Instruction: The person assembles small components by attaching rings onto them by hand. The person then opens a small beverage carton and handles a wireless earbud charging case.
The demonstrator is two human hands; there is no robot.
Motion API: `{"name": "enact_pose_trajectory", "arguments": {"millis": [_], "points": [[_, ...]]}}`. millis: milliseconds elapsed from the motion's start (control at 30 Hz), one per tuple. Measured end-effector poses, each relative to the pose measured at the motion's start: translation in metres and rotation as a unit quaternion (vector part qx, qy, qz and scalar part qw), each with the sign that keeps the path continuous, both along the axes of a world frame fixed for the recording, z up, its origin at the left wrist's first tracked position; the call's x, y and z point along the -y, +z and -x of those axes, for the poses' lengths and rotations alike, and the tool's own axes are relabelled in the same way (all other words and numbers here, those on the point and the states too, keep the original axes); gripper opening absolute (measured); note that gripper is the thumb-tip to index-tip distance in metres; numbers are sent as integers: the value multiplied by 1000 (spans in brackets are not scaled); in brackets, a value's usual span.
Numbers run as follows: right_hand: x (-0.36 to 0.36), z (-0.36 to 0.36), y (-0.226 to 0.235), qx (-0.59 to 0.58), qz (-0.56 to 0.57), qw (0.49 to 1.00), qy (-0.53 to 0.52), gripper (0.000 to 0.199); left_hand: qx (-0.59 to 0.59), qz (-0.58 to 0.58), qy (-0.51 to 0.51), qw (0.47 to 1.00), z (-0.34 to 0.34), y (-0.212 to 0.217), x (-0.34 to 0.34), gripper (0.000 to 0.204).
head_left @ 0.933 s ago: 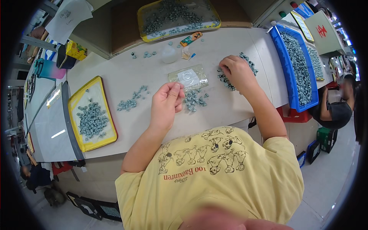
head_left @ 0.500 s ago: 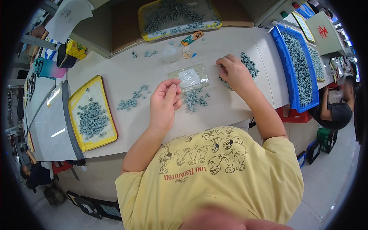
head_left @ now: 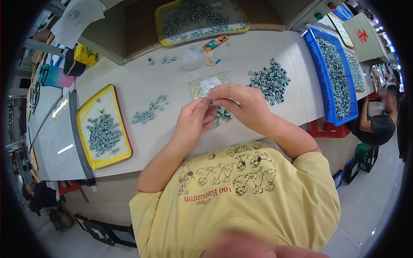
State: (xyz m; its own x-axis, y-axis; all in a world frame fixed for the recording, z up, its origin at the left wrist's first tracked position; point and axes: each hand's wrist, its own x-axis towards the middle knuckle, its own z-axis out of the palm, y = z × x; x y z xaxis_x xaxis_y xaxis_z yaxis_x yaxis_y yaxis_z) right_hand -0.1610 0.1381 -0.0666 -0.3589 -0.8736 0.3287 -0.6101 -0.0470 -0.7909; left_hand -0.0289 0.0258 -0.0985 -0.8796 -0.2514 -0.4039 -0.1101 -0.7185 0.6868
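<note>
My left hand (head_left: 192, 121) and my right hand (head_left: 244, 103) meet fingertip to fingertip above the table's middle. Both are closed in a pinch; whatever small thing lies between the fingers is hidden. Behind them, a flat see-through plastic packet (head_left: 195, 89) with a white sheet and ring mark is partly covered by my right hand. Under my hands, a small heap of grey-green pieces (head_left: 221, 113) shows only in part. Beyond my right wrist spreads a larger pile of dark-spotted grey-green pieces (head_left: 271, 81). A looser cluster of pieces (head_left: 148, 112) lies left of my left hand.
At left stands a yellow-rimmed tray (head_left: 125, 136) of pieces; another yellow-rimmed tray (head_left: 202, 33) sits on the back shelf. A blue bin (head_left: 329, 101) full of pieces flanks the right edge. An orange-green packet (head_left: 216, 43) and a translucent cup (head_left: 190, 61) lie at the back.
My right hand has come left from the right-hand pile to my left hand, uncovering that pile. My left hand has shifted slightly right and down.
</note>
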Motion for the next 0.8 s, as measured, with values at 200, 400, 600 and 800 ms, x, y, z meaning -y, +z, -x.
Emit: {"name": "enact_pose_trajectory", "arguments": {"millis": [200,400,600,800], "points": [[6,-7,-17,-52,89,995,-8,23,-24,-22,38,999,-3,11,0,27],[2,-5,-19,-172,92,981,20,28,-36,13,34,999,-6,1,5,21],[-3,4,-13,-276,73,954,90,30,-9,34,16,999,-8,-3,7,21],[0,11,-16,-293,104,947,84,29,-3,18,37,999,-8,1,5,22]]}}
